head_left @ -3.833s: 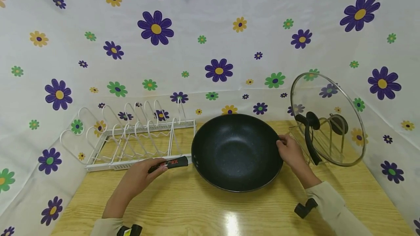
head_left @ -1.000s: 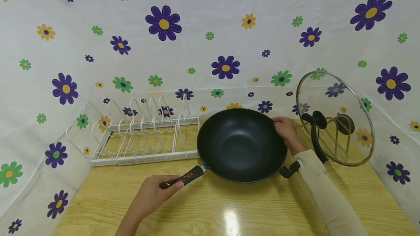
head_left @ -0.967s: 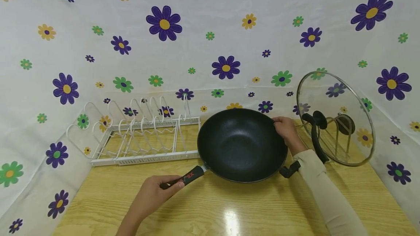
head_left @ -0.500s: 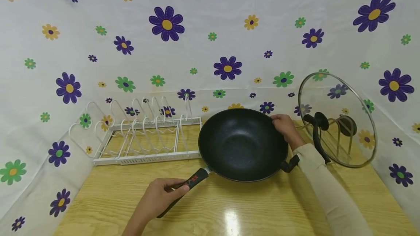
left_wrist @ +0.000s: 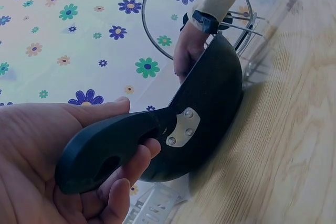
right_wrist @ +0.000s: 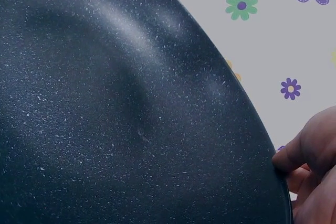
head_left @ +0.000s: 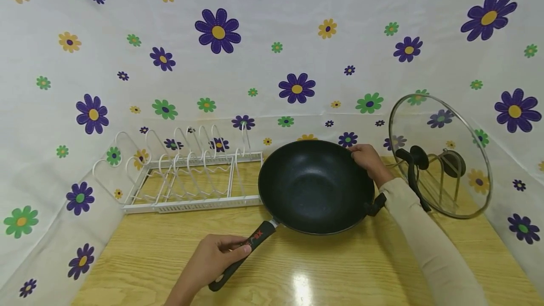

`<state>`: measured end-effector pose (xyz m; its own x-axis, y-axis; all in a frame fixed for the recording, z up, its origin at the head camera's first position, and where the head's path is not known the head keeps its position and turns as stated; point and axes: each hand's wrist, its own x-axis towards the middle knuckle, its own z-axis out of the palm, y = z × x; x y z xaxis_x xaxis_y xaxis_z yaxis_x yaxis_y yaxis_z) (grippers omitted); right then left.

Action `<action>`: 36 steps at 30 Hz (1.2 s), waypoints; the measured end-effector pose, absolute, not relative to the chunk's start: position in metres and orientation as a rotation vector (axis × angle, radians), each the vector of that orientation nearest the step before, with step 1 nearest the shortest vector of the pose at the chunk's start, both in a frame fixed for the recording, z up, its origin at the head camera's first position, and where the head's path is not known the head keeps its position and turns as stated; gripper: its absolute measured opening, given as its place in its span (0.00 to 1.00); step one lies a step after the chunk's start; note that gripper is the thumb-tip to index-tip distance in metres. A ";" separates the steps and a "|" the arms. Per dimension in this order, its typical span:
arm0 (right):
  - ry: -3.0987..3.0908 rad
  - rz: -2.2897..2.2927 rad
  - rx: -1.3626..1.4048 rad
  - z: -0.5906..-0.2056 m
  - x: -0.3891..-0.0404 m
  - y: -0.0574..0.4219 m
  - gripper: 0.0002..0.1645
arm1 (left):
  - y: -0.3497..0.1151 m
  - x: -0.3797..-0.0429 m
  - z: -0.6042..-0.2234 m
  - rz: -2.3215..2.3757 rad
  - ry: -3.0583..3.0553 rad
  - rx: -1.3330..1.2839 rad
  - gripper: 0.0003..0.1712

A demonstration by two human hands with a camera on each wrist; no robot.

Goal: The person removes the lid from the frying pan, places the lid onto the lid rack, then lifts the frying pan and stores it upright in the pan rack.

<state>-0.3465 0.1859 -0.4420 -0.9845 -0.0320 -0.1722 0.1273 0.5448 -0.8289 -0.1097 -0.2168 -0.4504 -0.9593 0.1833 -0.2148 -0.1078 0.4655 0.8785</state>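
Observation:
A black wok [head_left: 314,188] with a long handle sits tilted over the wooden table, its inside facing me in the head view. My left hand [head_left: 216,259] holds the black handle [head_left: 257,240] between thumb and fingers; in the left wrist view the handle [left_wrist: 105,145] lies across the palm, and a riveted metal bracket [left_wrist: 184,128] joins it to the wok. At the far right of the rim, my right hand [head_left: 369,160] pinches the edge, thumb on the inner side in the right wrist view, where the wok [right_wrist: 131,103] fills most of the picture.
A white wire dish rack [head_left: 191,207] stands left of the wok, close to its rim. On the right, a glass lid [head_left: 446,155] leans upright in a wire stand [head_left: 439,188]. Flowered cloth [head_left: 263,22] hangs behind the wooden table [head_left: 170,259].
The wok has turned: its handle swung from pointing left to pointing down-left toward me. My left hand moved nearer and rightward with it; my right hand shifted farther back along the rim.

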 end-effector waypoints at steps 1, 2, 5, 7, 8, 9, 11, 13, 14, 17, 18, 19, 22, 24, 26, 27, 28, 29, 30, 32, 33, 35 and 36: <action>2.610 -1.416 0.078 -0.442 -0.347 0.186 0.27 | -0.217 -0.109 -0.451 1.499 2.422 0.068 0.26; 2.611 -1.405 0.076 -0.441 -0.348 0.186 0.27 | -0.216 -0.109 -0.451 1.509 2.405 0.074 0.26; 2.601 -1.383 0.058 -0.441 -0.351 0.185 0.28 | -0.215 -0.108 -0.452 1.544 2.346 0.098 0.27; 2.593 -1.376 0.046 -0.440 -0.354 0.185 0.28 | -0.214 -0.108 -0.454 1.571 2.305 0.116 0.27; 2.591 -1.374 0.044 -0.440 -0.355 0.184 0.28 | -0.213 -0.107 -0.454 1.587 2.285 0.127 0.27; 2.590 -1.372 0.040 -0.440 -0.356 0.183 0.28 | -0.213 -0.107 -0.455 1.599 2.268 0.141 0.27; 2.593 -1.365 0.029 -0.440 -0.359 0.181 0.28 | -0.212 -0.106 -0.456 1.627 2.231 0.158 0.27; 2.596 -1.358 0.021 -0.439 -0.362 0.179 0.28 | -0.211 -0.104 -0.457 1.647 2.201 0.173 0.28; 2.597 -1.352 0.013 -0.439 -0.364 0.178 0.28 | -0.210 -0.104 -0.458 1.656 2.189 0.175 0.28; 2.604 -1.333 -0.005 -0.439 -0.369 0.175 0.28 | -0.207 -0.102 -0.460 1.682 2.148 0.175 0.28; 2.609 -1.325 -0.012 -0.439 -0.371 0.175 0.28 | -0.205 -0.101 -0.460 1.688 2.136 0.171 0.28; 2.616 -1.308 -0.024 -0.438 -0.372 0.174 0.28 | -0.203 -0.100 -0.461 1.696 2.123 0.167 0.28; 2.620 -1.269 -0.044 -0.436 -0.377 0.172 0.27 | -0.198 -0.098 -0.461 1.715 2.091 0.149 0.29; 2.620 -1.244 -0.054 -0.434 -0.379 0.170 0.27 | -0.194 -0.096 -0.461 1.724 2.064 0.135 0.28; 2.616 -1.224 -0.055 -0.433 -0.381 0.168 0.27 | -0.190 -0.094 -0.461 1.735 2.039 0.130 0.28; 2.623 -1.213 -0.059 -0.432 -0.382 0.167 0.27 | -0.189 -0.094 -0.461 1.737 2.029 0.132 0.28; 2.633 -1.201 -0.063 -0.433 -0.383 0.166 0.27 | -0.187 -0.093 -0.461 1.739 2.022 0.134 0.28; 2.648 -1.186 -0.070 -0.433 -0.385 0.164 0.27 | -0.185 -0.092 -0.462 1.741 2.017 0.139 0.27; 2.666 -1.168 -0.079 -0.434 -0.387 0.163 0.27 | -0.182 -0.091 -0.463 1.745 2.014 0.148 0.27; 2.702 -1.139 -0.091 -0.436 -0.390 0.161 0.26 | -0.178 -0.090 -0.465 1.756 2.001 0.162 0.26; 2.719 -1.129 -0.096 -0.437 -0.392 0.160 0.26 | -0.176 -0.090 -0.465 1.759 1.996 0.168 0.26; 2.749 -1.112 -0.108 -0.438 -0.394 0.157 0.26 | -0.171 -0.088 -0.466 1.778 1.972 0.174 0.25; 2.763 -1.104 -0.114 -0.438 -0.395 0.156 0.25 | -0.168 -0.088 -0.466 1.784 1.961 0.173 0.25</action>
